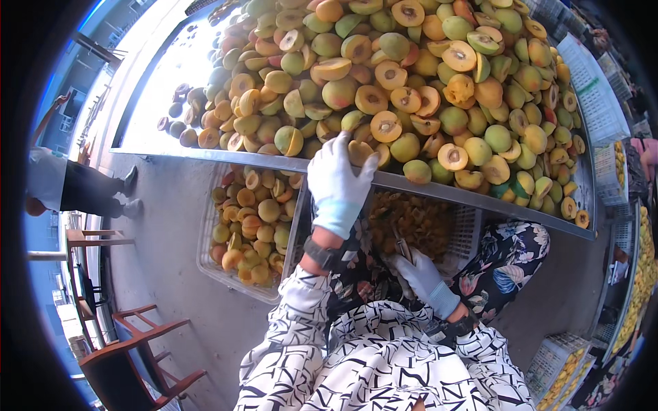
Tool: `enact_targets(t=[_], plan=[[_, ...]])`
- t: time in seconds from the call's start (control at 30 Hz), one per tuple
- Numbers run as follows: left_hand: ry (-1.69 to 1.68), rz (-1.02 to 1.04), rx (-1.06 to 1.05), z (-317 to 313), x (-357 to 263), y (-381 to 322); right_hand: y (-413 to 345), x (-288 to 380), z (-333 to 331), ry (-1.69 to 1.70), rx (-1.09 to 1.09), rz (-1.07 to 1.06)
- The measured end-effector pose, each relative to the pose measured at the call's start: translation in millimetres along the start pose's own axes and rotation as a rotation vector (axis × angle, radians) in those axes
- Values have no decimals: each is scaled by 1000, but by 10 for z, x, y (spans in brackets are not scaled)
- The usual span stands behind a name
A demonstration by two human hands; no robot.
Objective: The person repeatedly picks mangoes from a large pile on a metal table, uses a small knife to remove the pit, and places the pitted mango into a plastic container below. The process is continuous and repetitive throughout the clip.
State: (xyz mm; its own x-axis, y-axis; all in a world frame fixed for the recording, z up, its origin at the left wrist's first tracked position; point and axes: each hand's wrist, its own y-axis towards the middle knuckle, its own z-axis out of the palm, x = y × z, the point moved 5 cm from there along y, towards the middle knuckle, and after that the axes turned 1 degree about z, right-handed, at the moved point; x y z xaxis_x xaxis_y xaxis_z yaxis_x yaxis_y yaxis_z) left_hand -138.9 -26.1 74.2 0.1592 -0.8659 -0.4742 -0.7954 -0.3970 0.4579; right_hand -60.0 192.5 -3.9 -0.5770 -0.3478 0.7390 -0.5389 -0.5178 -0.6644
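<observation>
My left hand (337,181), in a white glove, reaches over the front rim of a metal table (247,157). Its thumb and fingers are spread around a yellow halved fruit (360,152); whether they grip it is unclear. Heaped on the table are yellow-green stone fruits (370,97), apricots or peaches, many cut open with stones showing. Lower down, between my knees, my gloved right hand (419,277) is closed on a slim metal hand tool (402,247), whose full shape is hidden. Just beyond it, under the table rim, sits a plastic crate (465,239) of fruit pieces.
A clear plastic crate (205,257) of halved fruit stands on the floor at left. Wooden chairs (136,354) and another person (87,185) are farther left. White crates (591,92) and a fruit-laden table (637,287) line the right side, with another crate (558,359) below.
</observation>
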Motion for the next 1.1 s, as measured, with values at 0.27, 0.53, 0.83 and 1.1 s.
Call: enact_targets(t=[0.27, 0.53, 0.83, 1.1], plan=[[-1658, -536, 104, 113, 5, -130, -280, 113, -225, 153, -173, -107], [-1665, -687, 124, 164, -168, -552, -269, 768, -28, -539, -333, -509], [-1445, -246, 160, 56, -518, -597, -203, 971, -29, -742, -460, -542], [-1240, -378, 233, -77, -654, -529, -320, 743, -26, -735, -445, -734]])
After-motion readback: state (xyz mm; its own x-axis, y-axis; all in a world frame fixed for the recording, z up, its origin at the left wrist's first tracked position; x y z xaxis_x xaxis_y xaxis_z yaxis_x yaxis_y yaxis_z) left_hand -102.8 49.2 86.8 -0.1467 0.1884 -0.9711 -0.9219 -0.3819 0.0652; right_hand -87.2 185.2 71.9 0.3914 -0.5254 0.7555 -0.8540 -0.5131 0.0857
